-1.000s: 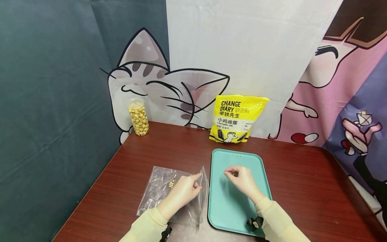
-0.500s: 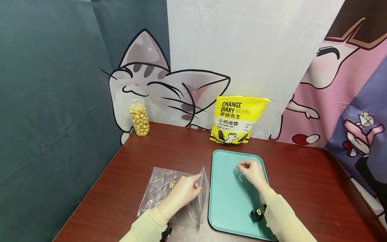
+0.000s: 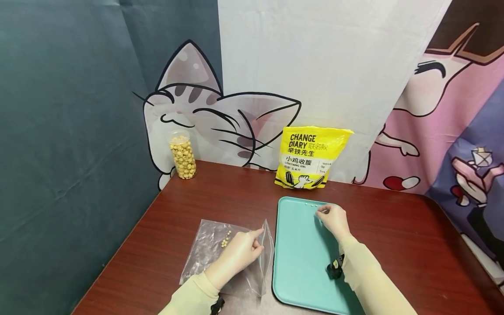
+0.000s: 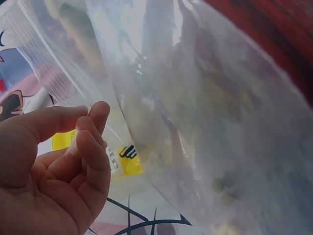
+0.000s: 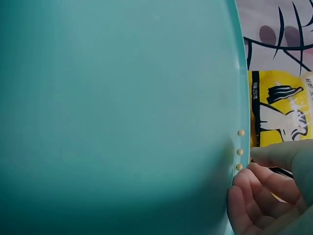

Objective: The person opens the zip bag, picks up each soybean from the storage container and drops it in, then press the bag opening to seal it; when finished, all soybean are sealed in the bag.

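Observation:
On the table lies a clear zip-lock plastic bag [image 3: 197,258] with several small pale-yellow balls [image 3: 225,241] in it. My left hand [image 3: 239,252] pinches the raised side of the bag near its mouth, between thumb and finger. At the far right part of the teal tray [image 3: 293,262] is my right hand [image 3: 335,221], thumb and fingers bent close together. Three small yellow balls [image 5: 240,152] sit in a row along the tray's far rim, beside the right fingertips. Nothing shows between those fingertips, though the fingers partly hide the spot.
A yellow snack pouch [image 3: 311,157] stands upright behind the tray. At the back left corner is a clear jar [image 3: 183,159] full of popcorn-like yellow pieces. Cartoon-print cloth [image 3: 256,52] hangs behind the dark red table [image 3: 236,192].
My right hand has moved rightward and away from me over the tray, to the row of small balls at its far rim. The left hand stays at the bag's mouth.

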Tool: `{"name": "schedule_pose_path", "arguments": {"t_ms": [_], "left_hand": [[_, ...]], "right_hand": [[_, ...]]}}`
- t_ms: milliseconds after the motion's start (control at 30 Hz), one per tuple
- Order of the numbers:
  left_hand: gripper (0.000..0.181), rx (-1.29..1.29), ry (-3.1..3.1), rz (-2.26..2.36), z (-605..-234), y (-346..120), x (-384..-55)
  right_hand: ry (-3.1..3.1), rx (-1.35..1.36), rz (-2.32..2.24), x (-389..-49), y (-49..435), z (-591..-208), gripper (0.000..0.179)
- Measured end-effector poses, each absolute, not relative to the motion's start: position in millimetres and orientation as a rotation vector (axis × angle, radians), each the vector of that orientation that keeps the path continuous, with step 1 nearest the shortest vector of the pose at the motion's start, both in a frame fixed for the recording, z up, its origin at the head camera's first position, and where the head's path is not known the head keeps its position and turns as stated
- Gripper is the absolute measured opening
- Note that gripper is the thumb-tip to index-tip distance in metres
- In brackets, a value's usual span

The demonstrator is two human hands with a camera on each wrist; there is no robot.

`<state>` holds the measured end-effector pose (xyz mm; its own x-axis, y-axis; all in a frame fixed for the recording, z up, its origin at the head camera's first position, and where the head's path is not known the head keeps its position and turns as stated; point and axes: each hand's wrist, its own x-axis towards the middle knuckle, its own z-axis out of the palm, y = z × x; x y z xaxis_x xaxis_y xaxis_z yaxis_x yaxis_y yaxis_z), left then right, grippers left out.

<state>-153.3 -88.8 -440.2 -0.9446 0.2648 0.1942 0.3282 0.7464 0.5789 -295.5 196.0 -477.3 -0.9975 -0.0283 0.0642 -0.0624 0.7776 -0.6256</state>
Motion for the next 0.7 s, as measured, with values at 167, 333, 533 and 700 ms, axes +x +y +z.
{"name": "schedule_pose_path", "arguments": {"t_ms": [167,333,533,700], "left_hand": [[0.043,-0.486,-2.826,-0.949,-440,-90,-152],[0.043,-0.515,-2.788,-0.952,-442,-92,-152],[0.041,-0.562,-2.728,-0.919,-443,-93,-152],[0.042,-0.518,-2.779,-0.936,-442,-92,-152]], "right_hand": [[-2.948,-0.009,1.034,-306,195,-480,0.019],[-2.952,-0.063,1.033,-315,197,-483,0.021],[-2.929,-0.03,0.992,-322,196,-484,0.017],[-2.941,0.001,0.971,-325,191,-484,0.013]]}}
